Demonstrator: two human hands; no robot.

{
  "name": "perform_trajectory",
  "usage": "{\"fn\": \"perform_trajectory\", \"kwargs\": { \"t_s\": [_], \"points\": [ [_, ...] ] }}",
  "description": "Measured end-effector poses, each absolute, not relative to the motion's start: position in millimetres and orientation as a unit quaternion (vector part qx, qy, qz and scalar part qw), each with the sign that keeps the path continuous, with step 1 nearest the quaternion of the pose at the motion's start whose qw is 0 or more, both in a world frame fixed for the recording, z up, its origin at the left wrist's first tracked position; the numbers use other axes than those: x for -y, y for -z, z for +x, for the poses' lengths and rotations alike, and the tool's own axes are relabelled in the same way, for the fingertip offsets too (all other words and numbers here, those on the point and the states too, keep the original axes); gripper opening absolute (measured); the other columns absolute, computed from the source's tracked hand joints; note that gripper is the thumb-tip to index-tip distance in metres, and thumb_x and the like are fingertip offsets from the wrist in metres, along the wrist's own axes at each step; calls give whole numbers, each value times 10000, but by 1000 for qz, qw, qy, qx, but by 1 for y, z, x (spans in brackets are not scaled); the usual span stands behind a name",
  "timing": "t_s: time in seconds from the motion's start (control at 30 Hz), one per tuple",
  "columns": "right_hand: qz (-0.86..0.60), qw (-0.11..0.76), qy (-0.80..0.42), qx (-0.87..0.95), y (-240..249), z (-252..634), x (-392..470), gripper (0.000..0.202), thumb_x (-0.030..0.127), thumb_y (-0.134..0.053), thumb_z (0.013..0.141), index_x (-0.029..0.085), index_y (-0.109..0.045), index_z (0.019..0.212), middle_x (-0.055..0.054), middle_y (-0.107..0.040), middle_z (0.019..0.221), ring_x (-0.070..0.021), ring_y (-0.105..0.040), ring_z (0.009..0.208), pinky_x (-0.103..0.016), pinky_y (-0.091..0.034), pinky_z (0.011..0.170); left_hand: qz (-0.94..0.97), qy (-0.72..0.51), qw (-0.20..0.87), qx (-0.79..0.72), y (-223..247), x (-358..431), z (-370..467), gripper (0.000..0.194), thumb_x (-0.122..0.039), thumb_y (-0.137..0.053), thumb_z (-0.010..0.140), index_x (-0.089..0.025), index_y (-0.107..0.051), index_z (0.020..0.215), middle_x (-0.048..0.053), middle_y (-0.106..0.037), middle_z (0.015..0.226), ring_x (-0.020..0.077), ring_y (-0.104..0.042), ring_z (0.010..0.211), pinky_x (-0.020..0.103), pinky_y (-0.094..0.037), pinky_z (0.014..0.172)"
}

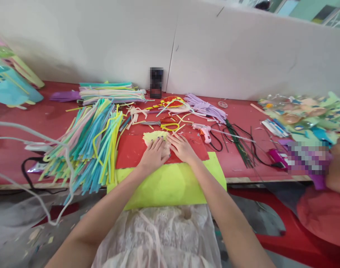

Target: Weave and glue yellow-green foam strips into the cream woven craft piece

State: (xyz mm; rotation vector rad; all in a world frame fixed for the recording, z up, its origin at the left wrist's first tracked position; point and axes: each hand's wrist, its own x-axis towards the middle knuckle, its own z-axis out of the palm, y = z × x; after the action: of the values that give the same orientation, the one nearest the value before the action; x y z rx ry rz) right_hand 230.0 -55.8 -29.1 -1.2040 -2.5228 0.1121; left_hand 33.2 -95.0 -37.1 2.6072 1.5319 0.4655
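Observation:
A pale yellow ruffled piece (156,135), perhaps foam or felt strips, lies on a red mat (131,149). My left hand (154,153) rests on it with the fingers stretched out flat, covering part of it. From the other side, my right hand (182,146) lies flat with its fingertips at the piece's right edge. Just behind are scissors (170,126) with yellow and red handles. To the right of my right hand sits a pink glue gun (205,132). Bright yellow-green sheeting (170,186) hangs over the table edge below my wrists.
Coloured strips (94,134) are heaped on the left, with more bundles (108,92) behind. A phone (156,82) leans on the wall. Purple strips (205,106), green stems (241,145) and black cables lie right. A white cable loops at far left; another person (323,212) sits right.

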Motion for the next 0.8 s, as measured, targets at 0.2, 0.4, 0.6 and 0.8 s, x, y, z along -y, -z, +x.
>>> {"fn": "perform_trajectory", "kwargs": {
  "t_s": [0.2,0.4,0.6,0.8],
  "points": [
    [-440,201,-71,872,33,233,54,517,406,-292,1010,316,-240,1517,40,-321,1554,-182,-237,1465,-421,-264,1182,831,-221,115,-498,37,92,26,597,-447,-353,962,-147,-332,1478,113,-339,1552,225,-261,1458,435,-156,1211],
    [-447,220,-72,864,32,234,54,532,393,-281,1014,302,-188,1530,38,-267,1574,-177,-179,1480,-423,-240,1192,687,-366,112,-617,32,83,-3,498,-277,-267,981,-144,-351,1454,141,-397,1516,216,-298,1443,481,-154,1206],
    [-423,195,-100,879,32,232,55,507,400,-337,1002,359,-266,1502,41,-329,1549,-220,-223,1470,-499,-198,1196,683,-364,117,-623,37,81,-5,472,-181,-365,928,-176,-439,1394,113,-442,1491,227,-341,1421,492,-163,1202],
    [-479,424,-201,742,33,241,51,541,452,-365,982,284,-323,1495,-17,-334,1558,-182,-297,1441,-399,-240,1196,721,-299,145,-608,12,52,-11,400,-219,-425,927,-137,-524,1306,129,-588,1337,216,-538,1255,357,-395,1078]
  ]
}}
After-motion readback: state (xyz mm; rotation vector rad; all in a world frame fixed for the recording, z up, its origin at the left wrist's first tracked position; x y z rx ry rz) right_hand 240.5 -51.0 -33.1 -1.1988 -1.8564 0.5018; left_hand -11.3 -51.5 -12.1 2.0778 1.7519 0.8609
